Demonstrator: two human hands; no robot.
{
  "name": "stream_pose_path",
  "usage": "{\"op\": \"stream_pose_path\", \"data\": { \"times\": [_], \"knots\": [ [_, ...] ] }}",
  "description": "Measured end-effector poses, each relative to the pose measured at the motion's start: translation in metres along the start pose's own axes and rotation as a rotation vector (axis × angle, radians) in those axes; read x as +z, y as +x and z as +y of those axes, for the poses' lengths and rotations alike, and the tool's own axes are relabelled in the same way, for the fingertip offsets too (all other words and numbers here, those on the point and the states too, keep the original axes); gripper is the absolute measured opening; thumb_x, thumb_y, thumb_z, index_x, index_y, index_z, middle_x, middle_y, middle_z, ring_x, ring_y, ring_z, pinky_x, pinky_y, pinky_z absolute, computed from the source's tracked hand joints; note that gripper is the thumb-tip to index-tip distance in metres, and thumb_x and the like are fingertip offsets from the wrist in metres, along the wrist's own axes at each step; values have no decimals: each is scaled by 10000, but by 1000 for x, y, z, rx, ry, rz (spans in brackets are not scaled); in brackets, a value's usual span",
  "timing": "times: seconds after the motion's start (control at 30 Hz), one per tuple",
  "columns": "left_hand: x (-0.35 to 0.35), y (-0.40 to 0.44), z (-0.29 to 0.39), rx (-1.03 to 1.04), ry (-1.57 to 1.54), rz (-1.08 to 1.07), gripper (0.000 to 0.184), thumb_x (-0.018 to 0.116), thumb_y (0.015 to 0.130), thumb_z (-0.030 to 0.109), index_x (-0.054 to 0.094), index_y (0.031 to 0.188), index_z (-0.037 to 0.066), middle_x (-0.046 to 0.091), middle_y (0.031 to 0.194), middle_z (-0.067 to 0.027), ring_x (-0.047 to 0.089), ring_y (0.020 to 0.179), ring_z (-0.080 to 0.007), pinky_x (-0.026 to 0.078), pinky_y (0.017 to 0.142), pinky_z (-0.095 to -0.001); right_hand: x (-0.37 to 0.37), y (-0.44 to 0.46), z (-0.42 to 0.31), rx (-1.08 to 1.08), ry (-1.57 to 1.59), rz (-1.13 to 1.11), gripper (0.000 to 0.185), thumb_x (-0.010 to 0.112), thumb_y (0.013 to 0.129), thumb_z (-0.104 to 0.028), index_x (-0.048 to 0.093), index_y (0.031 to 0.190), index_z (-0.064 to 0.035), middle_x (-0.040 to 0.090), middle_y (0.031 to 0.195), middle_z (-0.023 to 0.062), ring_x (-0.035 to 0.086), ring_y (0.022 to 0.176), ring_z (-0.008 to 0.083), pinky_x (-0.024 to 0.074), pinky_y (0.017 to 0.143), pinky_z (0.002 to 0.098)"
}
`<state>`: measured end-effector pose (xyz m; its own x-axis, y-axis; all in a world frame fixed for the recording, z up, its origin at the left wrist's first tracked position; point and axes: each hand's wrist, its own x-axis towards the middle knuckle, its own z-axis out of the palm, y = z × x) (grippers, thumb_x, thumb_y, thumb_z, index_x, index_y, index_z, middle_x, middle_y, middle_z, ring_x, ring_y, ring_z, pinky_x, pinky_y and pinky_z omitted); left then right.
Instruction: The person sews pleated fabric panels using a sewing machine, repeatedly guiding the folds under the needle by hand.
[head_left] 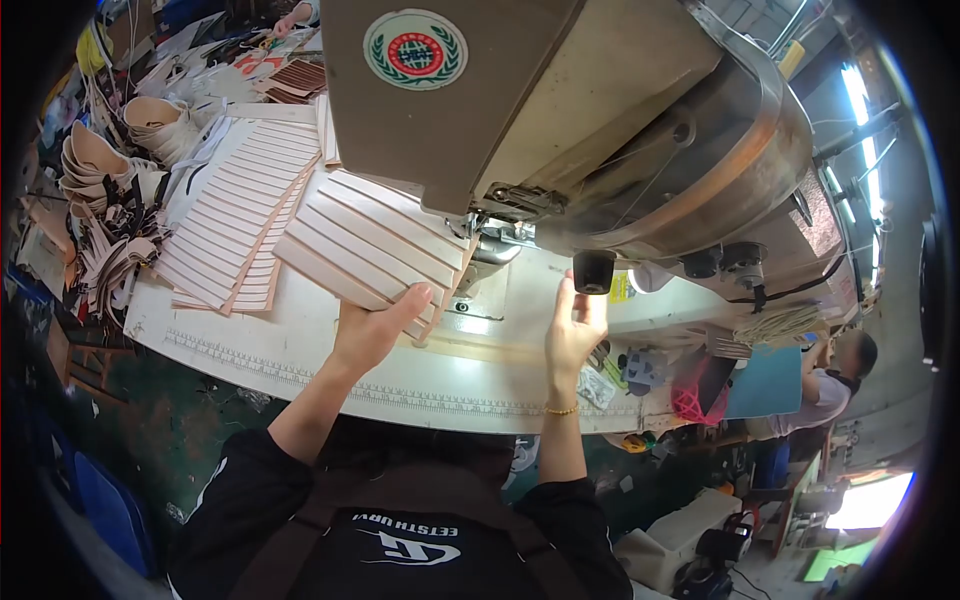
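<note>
The left hand (372,332) is clamped on the near edge of a striped panel (365,238), thumb above and fingers beneath, apparently to keep it flat under the sewing machine head (440,120). The right hand (576,338) is raised to a black knob (593,272), fingertips close together, though whether they grip it I cannot tell. Beyond the left hand, similar panels (230,215) lie overlapped on the worktop (480,385), seemingly for easy reach.
</note>
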<state>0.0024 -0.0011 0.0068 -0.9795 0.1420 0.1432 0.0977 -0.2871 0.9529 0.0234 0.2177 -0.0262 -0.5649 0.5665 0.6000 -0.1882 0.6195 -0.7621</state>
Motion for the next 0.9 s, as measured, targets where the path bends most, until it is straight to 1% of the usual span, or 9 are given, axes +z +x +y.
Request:
{"op": "stream_pose_path", "data": {
  "times": [0.2, 0.37, 0.47, 0.53, 0.57, 0.63, 0.7, 0.77, 0.9],
  "knots": [
    [-4, -2, -15, -90, -153, -2, 390, 612, 769, 82, 488, 1130, 2, 583, 1013, -71, 573, 842, -156, 463, 734, -244, 27, -51, -65, 464, 723, -464, 91, 529, 833, -56, 578, 783, 2, 533, 764, 14, 431, 611, 79, 351, 571, 170],
    [-29, -4, -46, -25, -191, -121, 422, 590, 810, 159, 453, 1171, -12, 556, 1097, -92, 566, 910, -179, 460, 759, -255, 44, -64, -84, 512, 874, -536, 61, 537, 800, -8, 557, 743, -2, 533, 771, 14, 431, 606, 86, 358, 581, 180],
    [-34, -2, -13, -248, -626, -105, 396, 546, 835, 165, 452, 1180, -6, 558, 1101, -103, 565, 921, -180, 449, 786, -252, 22, -51, -57, 476, 925, -466, 56, 535, 770, 38, 566, 747, -2, 533, 739, 18, 433, 612, 82, 379, 583, 199],
    [-39, -6, 2, -495, -1062, -73, 374, 502, 860, 171, 450, 1189, 1, 561, 1104, -114, 565, 932, -181, 439, 814, -249, 12, -37, -29, -79, 177, -237, 83, 518, 769, 48, 561, 729, -11, 525, 687, 15, 423, 598, 69, 379, 563, 210],
    [-37, -8, -5, -514, -894, 122, 391, 475, 874, 189, 426, 1211, -2, 536, 1147, -122, 554, 970, -186, 427, 840, -254, 10, -34, -31, -72, 175, -243, 83, 518, 769, 48, 561, 729, -11, 525, 687, 15, 423, 598, 69, 379, 563, 210],
    [-31, -19, -22, -524, -725, 307, 408, 448, 887, 208, 402, 1232, -5, 512, 1190, -130, 543, 1008, -192, 415, 867, -259, 6, -22, -45, 460, 630, -185, 108, 519, 779, -29, 537, 875, 15, 549, 753, 49, 468, 646, 94, 384, 579, 188],
    [-28, -41, -35, -297, -732, 121, 406, 429, 887, 143, 365, 1267, 15, 472, 1239, -111, 500, 1078, -187, 389, 905, -264, 0, -6, -62, 986, 1076, -99, 276, 521, 788, -106, 513, 1022, 42, 572, 818, 83, 514, 693, 119, 389, 596, 166],
    [-24, -49, -36, -168, -659, 114, 407, 425, 885, 130, 360, 1271, 19, 468, 1243, -106, 493, 1087, -184, 386, 909, -261, -24, -7, -72, 1006, 818, -439, 87, 515, 789, 9, 523, 703, -4, 491, 611, 21, 355, 461, 63, 371, 441, 179],
    [-13, -59, -35, 201, -432, 109, 415, 414, 880, 91, 345, 1284, 32, 459, 1255, -88, 470, 1115, -175, 376, 918, -253, -42, -26, -29, 812, 896, -572, 63, 529, 797, -10, 541, 749, 28, 475, 579, 25, 360, 433, 61, 368, 402, 159]
  ]
}}
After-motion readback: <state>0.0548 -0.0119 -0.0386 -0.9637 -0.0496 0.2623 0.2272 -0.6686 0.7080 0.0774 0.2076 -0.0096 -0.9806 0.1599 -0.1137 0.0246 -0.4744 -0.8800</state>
